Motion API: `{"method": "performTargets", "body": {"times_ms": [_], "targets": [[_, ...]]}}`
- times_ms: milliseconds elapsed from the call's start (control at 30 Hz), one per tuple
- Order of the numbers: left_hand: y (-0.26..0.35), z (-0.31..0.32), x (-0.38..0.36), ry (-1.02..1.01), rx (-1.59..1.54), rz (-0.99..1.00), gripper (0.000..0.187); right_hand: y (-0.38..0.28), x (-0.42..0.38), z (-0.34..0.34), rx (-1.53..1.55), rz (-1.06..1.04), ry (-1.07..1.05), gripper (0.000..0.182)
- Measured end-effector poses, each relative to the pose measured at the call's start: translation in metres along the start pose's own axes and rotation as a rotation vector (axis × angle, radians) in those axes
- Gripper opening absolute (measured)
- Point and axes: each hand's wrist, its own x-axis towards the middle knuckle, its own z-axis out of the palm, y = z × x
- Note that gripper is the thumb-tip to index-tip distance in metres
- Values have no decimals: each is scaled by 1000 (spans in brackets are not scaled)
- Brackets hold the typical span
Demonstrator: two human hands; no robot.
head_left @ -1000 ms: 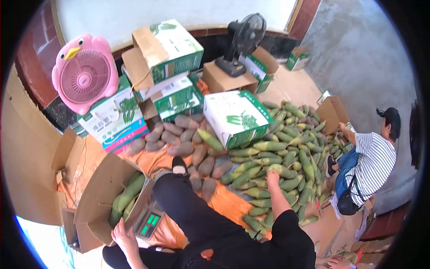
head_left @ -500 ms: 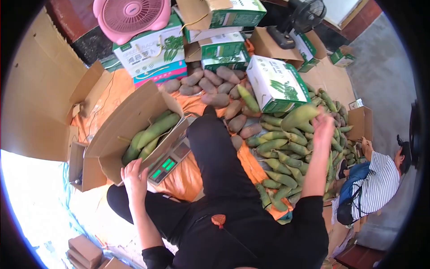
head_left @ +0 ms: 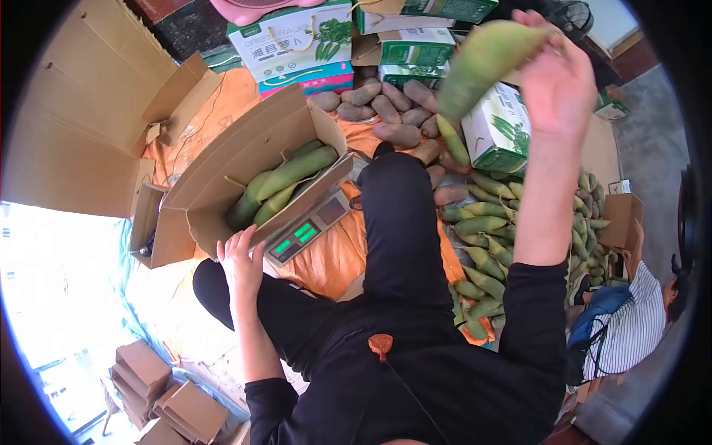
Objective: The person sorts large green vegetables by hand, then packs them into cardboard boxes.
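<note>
My right hand (head_left: pixel 556 81) is raised at the upper right, its fingers gripping one end of a large green radish (head_left: pixel 482 65). My left hand (head_left: pixel 242 265) rests on the near edge of an open cardboard box (head_left: pixel 222 159), fingers apart and holding nothing. Several green radishes (head_left: pixel 293 176) lie inside this box. The box sits on a digital scale (head_left: pixel 308 231) with a lit green display. Below my right hand a pile of green radishes (head_left: pixel 486 259) spreads over the floor.
Reddish radishes (head_left: pixel 397 134) lie beyond my knee. Printed cartons (head_left: pixel 293 46) stand along the back, one white-green carton (head_left: pixel 498 133) beside the pile. Flattened boxes (head_left: pixel 189 411) are at lower left. Another person (head_left: pixel 627 326) in a striped top works at the right by a box (head_left: pixel 620 220).
My right hand has lifted the radish up from above the pile, closer to the camera. The view has shifted, so the scene sits further right. My left hand stays at the box edge.
</note>
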Motion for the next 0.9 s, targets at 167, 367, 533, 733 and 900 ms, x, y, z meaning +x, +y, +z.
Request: {"method": "performTargets", "body": {"times_ms": [167, 367, 533, 733, 900], "targets": [[0, -1, 0, 5, -17, 20, 32, 112, -24, 88, 106, 111, -146, 22], [-1, 5, 6, -42, -13, 30, 32, 187, -85, 156, 159, 400, -107, 18], [0, 3, 2, -15, -26, 48, 32, 214, -102, 150, 152, 480, -96, 15], [-6, 10, 2, 23, -6, 97, 33, 150, -73, 109, 21, 169, -77, 16], [-10, 13, 3, 14, -5, 115, 32, 89, -69, 22, -385, -46, 16, 20]]}}
